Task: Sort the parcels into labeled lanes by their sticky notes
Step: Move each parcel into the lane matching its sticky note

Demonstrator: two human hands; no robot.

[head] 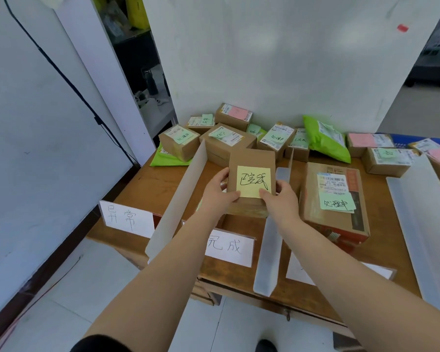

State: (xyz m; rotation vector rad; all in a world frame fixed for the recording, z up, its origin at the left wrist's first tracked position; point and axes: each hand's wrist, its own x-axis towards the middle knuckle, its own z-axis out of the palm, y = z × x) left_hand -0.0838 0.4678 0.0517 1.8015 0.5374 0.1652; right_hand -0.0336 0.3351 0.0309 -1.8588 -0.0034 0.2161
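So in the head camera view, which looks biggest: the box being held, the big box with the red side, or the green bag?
1. Big box with the red side.
2. Held box and green bag: look alike; the bag lies farther, so unsure.

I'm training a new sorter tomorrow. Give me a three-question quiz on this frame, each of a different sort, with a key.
1. True or false: both hands hold the parcel with the yellow note.
2. The big parcel right of the held one carries a note of which colour? A pink, B green, C yellow.
3. Fill in: the held parcel is over the lane whose front label ends in 完成, between two white ____.

Key: 1 true, left hand and right hand grip its sides; 2 B; 3 dividers.
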